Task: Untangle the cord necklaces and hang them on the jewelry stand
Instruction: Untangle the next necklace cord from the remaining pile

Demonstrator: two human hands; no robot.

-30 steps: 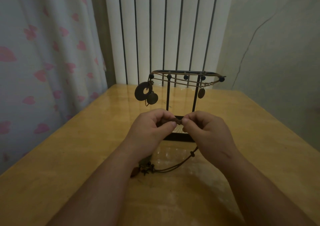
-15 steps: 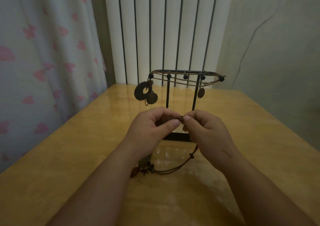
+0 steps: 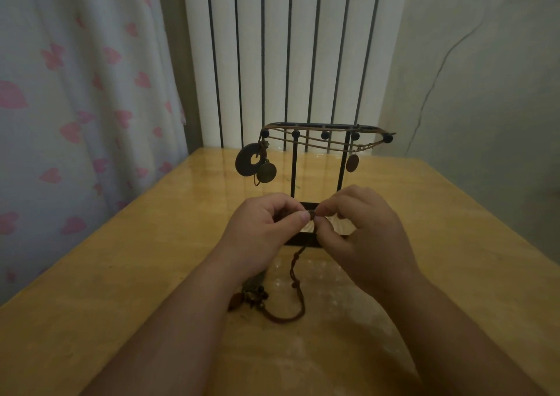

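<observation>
**Both hands pinch one cord before the stand**

The wooden table (image 3: 121,274) carries the black jewelry stand (image 3: 293,168) at its far middle. Cords are draped along the stand's top bar, with a ring pendant (image 3: 247,159) hanging at the left and an oval pendant (image 3: 352,162) at the right. Just in front of the stand's base, the left hand (image 3: 260,229) and right hand (image 3: 363,235) meet, fingers curled, each pinching the brown cord necklace (image 3: 295,262). Its loop trails onto the table to a bead cluster (image 3: 251,297) by the left wrist.

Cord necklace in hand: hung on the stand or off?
Off. The left hand and right hand pinch one end of the necklace in front of the stand; its loop lies on the table.
</observation>
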